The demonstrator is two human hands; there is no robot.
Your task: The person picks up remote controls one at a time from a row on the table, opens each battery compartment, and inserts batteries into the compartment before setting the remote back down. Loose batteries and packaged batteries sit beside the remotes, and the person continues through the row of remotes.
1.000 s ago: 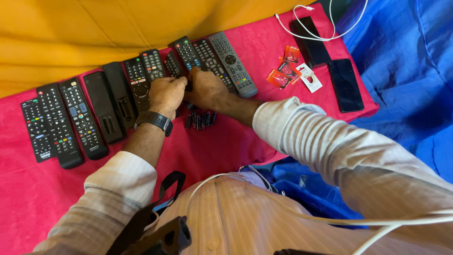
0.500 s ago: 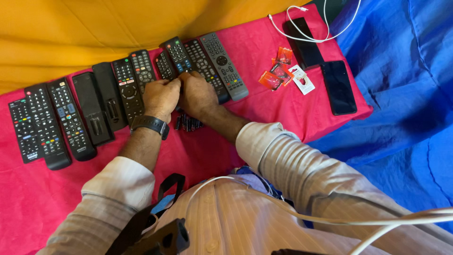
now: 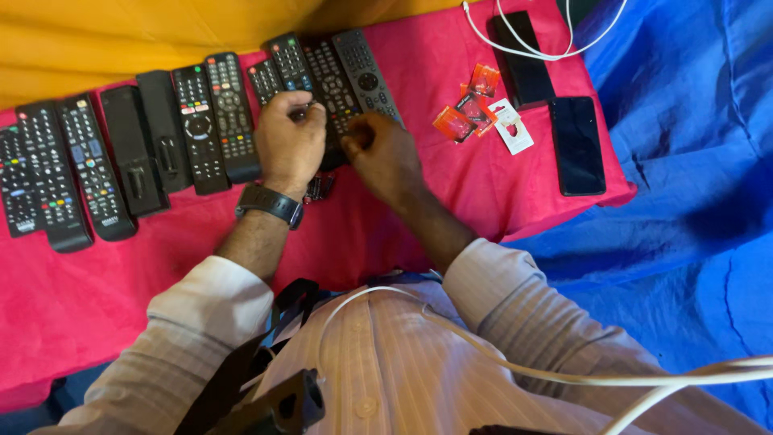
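My left hand [image 3: 288, 138], with a black watch [image 3: 270, 203] on its wrist, is curled over the lower part of a black remote [image 3: 264, 80] lying on the red cloth [image 3: 491, 197]. My right hand [image 3: 385, 155] sits just to its right, fingers curled together beside the remote's lower end; anything in them is hidden. A few small dark batteries [image 3: 320, 187] lie on the cloth below my left hand. More remotes [image 3: 330, 76] lie side by side behind both hands.
A row of several black remotes [image 3: 165, 129] runs to the left edge. Red packets [image 3: 455, 125] and a white card [image 3: 513, 130] lie to the right, then a dark phone [image 3: 576, 145], a black device [image 3: 523, 56] and a white cable [image 3: 547, 50]. A blue tarp [image 3: 692, 201] lies right, yellow cloth [image 3: 121, 32] behind.
My right hand has come off the remote and drawn slightly to the right. My left hand stays on the remote. The view has shifted a little.
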